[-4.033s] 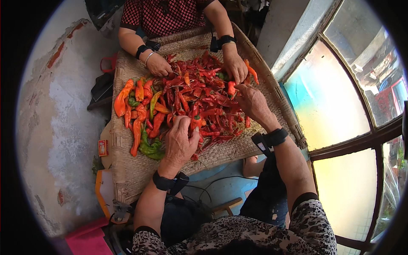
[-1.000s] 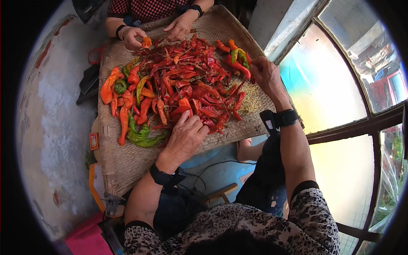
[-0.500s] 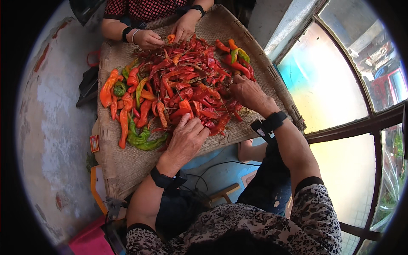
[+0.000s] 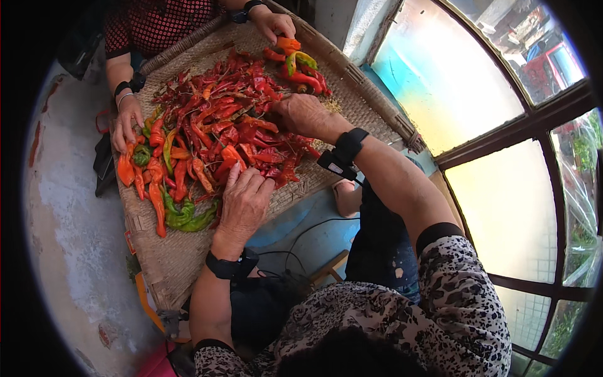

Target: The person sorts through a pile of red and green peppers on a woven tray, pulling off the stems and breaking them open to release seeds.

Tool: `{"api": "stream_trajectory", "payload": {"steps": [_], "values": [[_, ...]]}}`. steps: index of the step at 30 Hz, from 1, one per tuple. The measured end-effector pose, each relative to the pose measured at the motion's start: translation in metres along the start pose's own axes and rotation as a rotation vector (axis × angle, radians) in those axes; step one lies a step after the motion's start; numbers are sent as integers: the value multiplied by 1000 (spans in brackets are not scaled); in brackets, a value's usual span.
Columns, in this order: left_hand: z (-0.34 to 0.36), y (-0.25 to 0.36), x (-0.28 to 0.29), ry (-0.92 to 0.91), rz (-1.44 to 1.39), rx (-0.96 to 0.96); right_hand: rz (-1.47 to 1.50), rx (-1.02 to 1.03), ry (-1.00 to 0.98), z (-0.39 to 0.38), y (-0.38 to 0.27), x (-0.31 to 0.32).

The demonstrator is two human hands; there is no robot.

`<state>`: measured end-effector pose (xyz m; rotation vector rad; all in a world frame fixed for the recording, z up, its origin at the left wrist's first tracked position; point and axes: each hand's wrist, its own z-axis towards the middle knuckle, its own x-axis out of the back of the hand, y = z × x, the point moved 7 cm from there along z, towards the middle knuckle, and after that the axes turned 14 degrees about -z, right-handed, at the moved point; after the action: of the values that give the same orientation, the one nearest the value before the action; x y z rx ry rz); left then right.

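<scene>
A heap of dried red chili peppers [image 4: 217, 107] lies on a woven tray [image 4: 166, 270]. At its near edge is my left hand [image 4: 246, 200], its fingertips closed at a red-orange pepper [image 4: 232, 154]. Over the right side of the heap, my right hand [image 4: 308, 117] has curled fingers among the chilies; what they hold, if anything, is hidden. Fresher orange peppers [image 4: 155, 191] and green peppers [image 4: 179, 217] lie along the left side. More red peppers [image 4: 304, 80] and a yellow-green pepper [image 4: 301, 61] are grouped at the far right.
Across the tray, a co-worker's one hand [image 4: 130, 122] reaches to the orange peppers on the left, the other hand [image 4: 274, 24] to an orange pepper at the far right. A framed window [image 4: 465, 81] stands close on the right, a plastered wall [image 4: 69, 207] on the left.
The co-worker's hands have parted from above the heap, one to the left peppers, one to the far-right group. The view has shifted; my hands remain at the heap.
</scene>
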<state>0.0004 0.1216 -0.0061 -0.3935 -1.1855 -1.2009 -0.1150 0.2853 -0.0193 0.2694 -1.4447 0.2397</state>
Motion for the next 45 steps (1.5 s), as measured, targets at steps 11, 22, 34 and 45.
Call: {"api": "stream_trajectory", "payload": {"steps": [11, 22, 34, 45], "values": [[2, 2, -1, -8, 52, -10, 319, 242, 108, -25, -60, 45], [0, 0, -1, -3, 10, 9, 757, -272, 470, -17, 59, 72], [-2, -6, -2, -13, 14, 48, 317, -269, 381, -12, 55, 61], [-5, -3, -2, -21, 9, 4, 280, -137, 112, 62, 25, -5]]}}
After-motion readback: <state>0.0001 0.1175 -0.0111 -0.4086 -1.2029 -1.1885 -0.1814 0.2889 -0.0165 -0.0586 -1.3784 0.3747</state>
